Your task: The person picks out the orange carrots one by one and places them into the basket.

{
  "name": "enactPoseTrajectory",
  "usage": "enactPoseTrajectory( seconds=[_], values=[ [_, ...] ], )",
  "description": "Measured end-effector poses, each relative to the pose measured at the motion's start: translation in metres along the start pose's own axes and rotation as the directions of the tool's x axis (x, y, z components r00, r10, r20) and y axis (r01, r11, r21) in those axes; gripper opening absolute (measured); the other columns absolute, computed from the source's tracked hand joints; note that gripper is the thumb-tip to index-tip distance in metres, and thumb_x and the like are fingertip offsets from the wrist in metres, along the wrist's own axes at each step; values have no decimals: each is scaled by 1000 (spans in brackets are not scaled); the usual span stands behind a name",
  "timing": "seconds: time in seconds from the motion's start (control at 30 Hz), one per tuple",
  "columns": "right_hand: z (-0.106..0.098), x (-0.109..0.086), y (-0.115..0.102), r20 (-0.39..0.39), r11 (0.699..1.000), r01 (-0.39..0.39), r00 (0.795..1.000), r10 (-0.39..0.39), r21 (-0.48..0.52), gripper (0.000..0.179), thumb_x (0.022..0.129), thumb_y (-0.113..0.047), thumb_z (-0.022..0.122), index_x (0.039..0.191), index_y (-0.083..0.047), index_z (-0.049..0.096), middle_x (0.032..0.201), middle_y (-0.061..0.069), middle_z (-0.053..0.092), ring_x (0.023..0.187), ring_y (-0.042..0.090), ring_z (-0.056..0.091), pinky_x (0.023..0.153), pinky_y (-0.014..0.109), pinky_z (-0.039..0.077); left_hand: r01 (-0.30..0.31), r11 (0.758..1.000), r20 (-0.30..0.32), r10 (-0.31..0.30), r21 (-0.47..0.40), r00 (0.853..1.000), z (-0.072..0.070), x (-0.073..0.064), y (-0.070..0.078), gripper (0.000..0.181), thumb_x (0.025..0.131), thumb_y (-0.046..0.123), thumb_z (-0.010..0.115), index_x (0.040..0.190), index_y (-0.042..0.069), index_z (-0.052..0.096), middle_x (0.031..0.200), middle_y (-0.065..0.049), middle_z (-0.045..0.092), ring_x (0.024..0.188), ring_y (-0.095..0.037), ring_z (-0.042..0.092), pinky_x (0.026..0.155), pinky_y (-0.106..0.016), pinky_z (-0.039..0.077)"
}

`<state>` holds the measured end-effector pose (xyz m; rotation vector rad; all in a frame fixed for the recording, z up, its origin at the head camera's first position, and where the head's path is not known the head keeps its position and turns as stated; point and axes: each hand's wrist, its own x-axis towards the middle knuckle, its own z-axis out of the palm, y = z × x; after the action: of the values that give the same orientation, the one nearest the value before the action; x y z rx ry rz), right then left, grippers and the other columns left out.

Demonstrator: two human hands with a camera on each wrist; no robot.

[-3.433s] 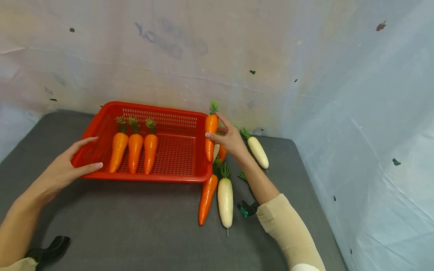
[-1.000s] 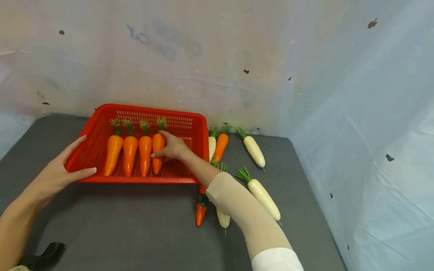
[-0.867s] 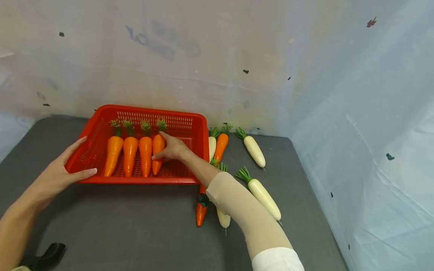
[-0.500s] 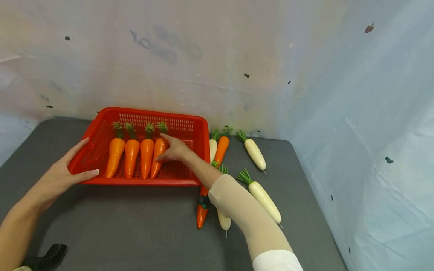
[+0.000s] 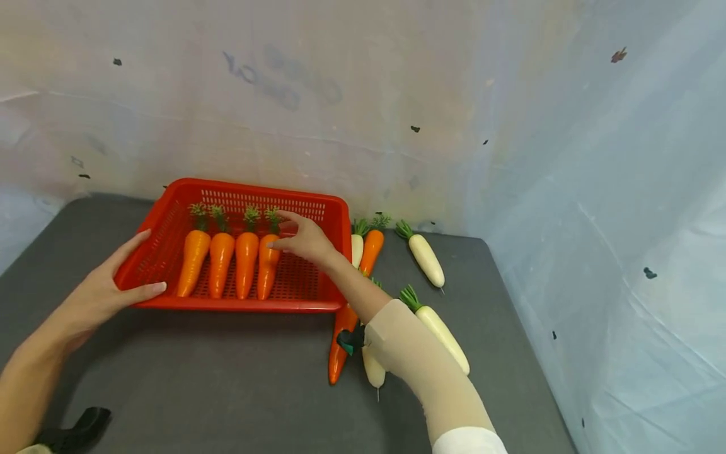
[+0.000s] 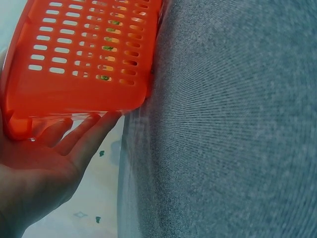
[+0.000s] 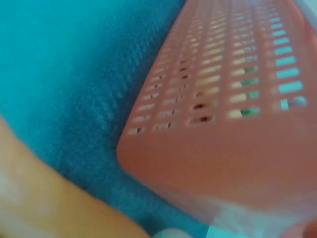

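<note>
My left hand (image 5: 96, 293) holds the left end of the red basket (image 5: 300, 306), the thumb at its front rim. In the left wrist view the fingers (image 6: 91, 141) lie against the outside of the slotted wall. Inside the basket, several carrots stand in a row with their green tops toward the back. Over the rightmost carrot (image 5: 266, 274) hovers my right hand (image 5: 309, 243), thumb and fingers apart, with no grip on it. The right wrist view is blurred and shows mostly the basket's outer wall (image 7: 198, 158).
Right of the basket lie white radishes, one at the back (image 5: 426, 260) and one nearer (image 5: 445, 334). A carrot (image 5: 371, 249) and another radish (image 5: 357, 249) touch or nearly touch its side. My right forearm crosses above a front carrot (image 5: 338, 353) and radish (image 5: 374, 369). A plastic-covered wall stands behind.
My right hand has brought a carrot from the basket's right edge into the row, let go of it and risen slightly to the right. My left hand has stayed on the basket.
</note>
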<state>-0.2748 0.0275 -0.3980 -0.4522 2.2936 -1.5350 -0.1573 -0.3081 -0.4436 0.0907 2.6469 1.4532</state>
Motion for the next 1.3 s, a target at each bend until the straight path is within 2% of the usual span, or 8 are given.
enactPoseTrajectory(
  seconds=[0.1, 0.2, 0.3, 0.5, 0.63, 0.77, 1.0, 1.3],
  values=[
    [-10, -5, 1, -24, 999, 51, 998, -51, 7, 68, 88, -13, 76, 149, -14, 46, 139, 18, 54, 97, 25, 69, 90, 48, 52, 8, 1000, -2, -8, 3, 1000, -1, 1, -1, 94, 95, 33, 67, 156, 48, -2, 159, -24, 13, 117, -28, 38, 73, -10, 41],
    [-20, -11, 2, -48, 997, 74, 996, -75, -6, 65, 89, -15, 76, 148, -14, 48, 139, 14, 55, 96, 18, 69, 88, 43, 54, 9, 1000, 0, -9, -2, 1000, -1, 1, 0, 94, 94, 34, 68, 155, 49, -2, 160, -24, 11, 120, -34, 36, 72, -9, 40],
    [-29, -18, 1, -55, 995, 101, 993, -100, 15, 64, 90, -17, 75, 148, -17, 48, 142, 13, 53, 99, 18, 69, 89, 43, 53, 6, 1000, -3, -6, -10, 1000, 0, 0, 0, 94, 95, 32, 67, 155, 48, -3, 160, -25, 10, 121, -38, 35, 72, -9, 40],
    [-48, -29, -2, -77, 984, 158, 985, -152, 79, 60, 92, -13, 72, 147, -16, 49, 143, 15, 50, 108, 23, 66, 93, 45, 52, -17, 1000, -10, 17, -22, 1000, 1, -1, -2, 93, 96, 27, 67, 157, 44, -2, 160, -25, 10, 118, -28, 39, 72, -9, 40],
    [-62, -37, 3, -85, 980, 166, 984, -157, 110, 56, 94, -13, 70, 146, -17, 49, 144, 16, 49, 113, 28, 63, 95, 45, 50, 10, 1000, -16, -10, -26, 1000, 2, -2, -1, 94, 95, 30, 67, 156, 48, -2, 163, -23, 4, 123, -37, 37, 71, -9, 40],
    [-81, -46, 8, -132, 973, 178, 978, -159, 146, 54, 94, -12, 70, 144, -16, 51, 140, 16, 53, 113, 30, 62, 95, 49, 50, 31, 999, -9, -31, -23, 999, 1, -1, 2, 94, 95, 35, 67, 153, 52, -4, 164, -18, -3, 128, -48, 31, 71, -10, 38],
    [-110, -59, 23, -211, 965, 193, 965, -155, 176, 52, 92, -9, 71, 141, -16, 54, 137, 16, 56, 113, 29, 62, 97, 53, 47, 11, 1000, -15, -11, -15, 1000, 3, 1, 0, 94, 95, 32, 67, 155, 48, -4, 163, -23, 5, 123, -43, 34, 71, -9, 40],
    [-126, -68, 48, -283, 963, 170, 953, -107, 209, 50, 91, -5, 72, 138, -14, 57, 130, 10, 60, 112, 29, 62, 100, 56, 44, -5, 1000, -15, 4, -9, 1000, 4, 0, 0, 94, 96, 29, 66, 157, 43, -4, 161, -26, 7, 121, -44, 33, 71, -9, 40]
  ],
)
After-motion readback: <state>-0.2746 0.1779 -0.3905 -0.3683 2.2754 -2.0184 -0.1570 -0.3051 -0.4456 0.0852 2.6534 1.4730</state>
